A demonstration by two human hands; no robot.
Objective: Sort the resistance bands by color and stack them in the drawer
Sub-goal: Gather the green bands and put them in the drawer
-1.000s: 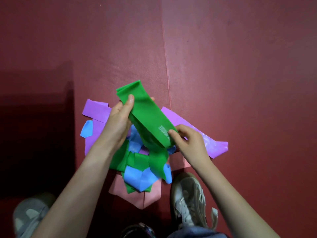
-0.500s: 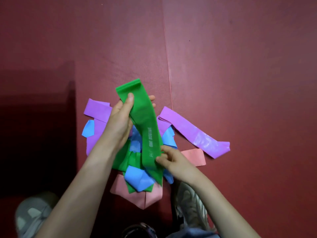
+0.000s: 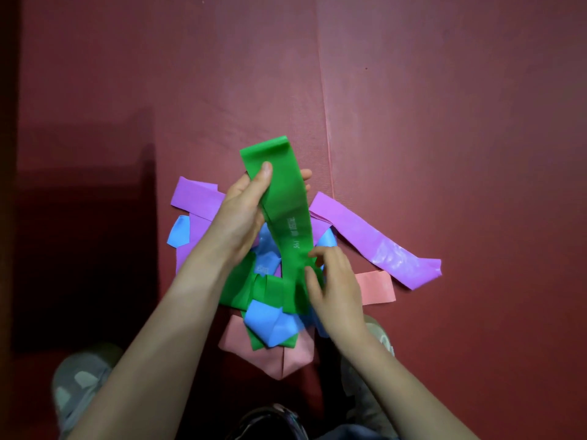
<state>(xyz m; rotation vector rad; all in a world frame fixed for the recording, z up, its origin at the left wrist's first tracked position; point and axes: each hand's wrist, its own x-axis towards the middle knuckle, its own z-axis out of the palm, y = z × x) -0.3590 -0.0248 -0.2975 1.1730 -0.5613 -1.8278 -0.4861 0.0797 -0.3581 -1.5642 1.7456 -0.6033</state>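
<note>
A green band with white print stands up from a mixed pile of bands on the red mat. My left hand grips its upper end, thumb on the front and fingers behind. Lower down, my right hand pinches the same band near the pile. Under them lie other green bands, blue bands, purple bands stretching right and left, and pink bands. No drawer is in view.
My two grey shoes stand on the mat at the bottom, one partly under my right arm. A seam runs up the mat. A dark shadowed area lies to the left.
My right hand slid down the green band from its middle toward the pile, and the band now hangs straighter. The long purple band and a pink band became visible on the right.
</note>
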